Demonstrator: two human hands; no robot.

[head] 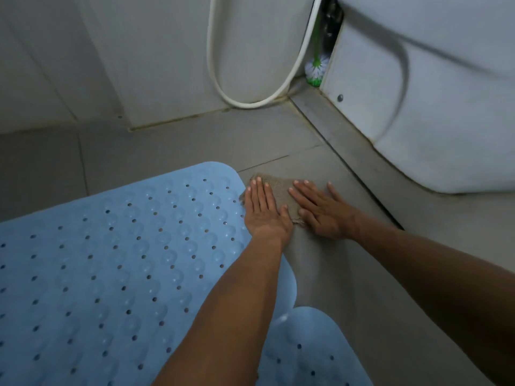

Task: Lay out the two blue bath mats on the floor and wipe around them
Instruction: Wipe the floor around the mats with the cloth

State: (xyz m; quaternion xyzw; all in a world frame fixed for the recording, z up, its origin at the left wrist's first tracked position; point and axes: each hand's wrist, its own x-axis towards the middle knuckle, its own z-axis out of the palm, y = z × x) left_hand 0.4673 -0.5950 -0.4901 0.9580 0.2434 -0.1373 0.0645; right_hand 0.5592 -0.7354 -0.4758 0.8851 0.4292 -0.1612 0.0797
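A large light-blue bath mat [117,260] with holes and bumps lies flat on the grey tiled floor at the left. A second blue mat [312,349] lies at the bottom, its corner touching the first. Just beyond the first mat's far right corner a small brown cloth [280,190] lies on the tiles. My left hand [263,208] presses flat on the cloth's left part, its heel at the mat's edge. My right hand [320,210] presses flat on the cloth's right part, fingers spread. Both hands cover much of the cloth.
A white toilet base [418,112] stands on a raised grey step [348,140] at the right. A white hose [217,79] loops down the tiled wall. A green and white toilet brush [316,69] stands in the corner behind it.
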